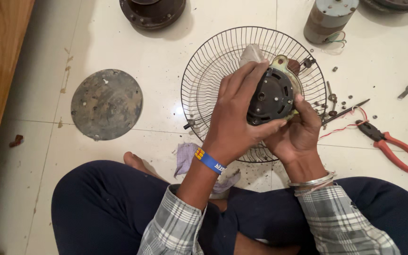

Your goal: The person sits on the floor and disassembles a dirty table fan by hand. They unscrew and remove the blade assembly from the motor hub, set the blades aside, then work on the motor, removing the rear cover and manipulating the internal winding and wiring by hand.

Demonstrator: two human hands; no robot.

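While the person sits cross-legged on the pale tiled floor point(119, 156), both hands meet over a small black fan motor point(272, 97) held just above a round wire fan guard point(208, 66). Left hand point(234, 118) wraps over the motor's near side, fingers spread and curled around the casing, with a pale cloth point(252, 53) poking up behind the fingertips. Right hand point(296, 132) cups the motor from below, thumb pressed against its rim, fingers closed under it. A blue wristband point(209, 161) sits on the left wrist, a metal bangle point(313, 181) on the right.

Looking around the same head view: red-handled pliers point(390, 144) lie on the floor to the right, near a screwdriver point(345, 112) and scattered screws point(332, 98). A grey round metal plate point(106, 104) lies well to the left of the guard. At the top, a dark round housing point(152, 12) and a grey cylindrical motor point(329, 19) stand apart.
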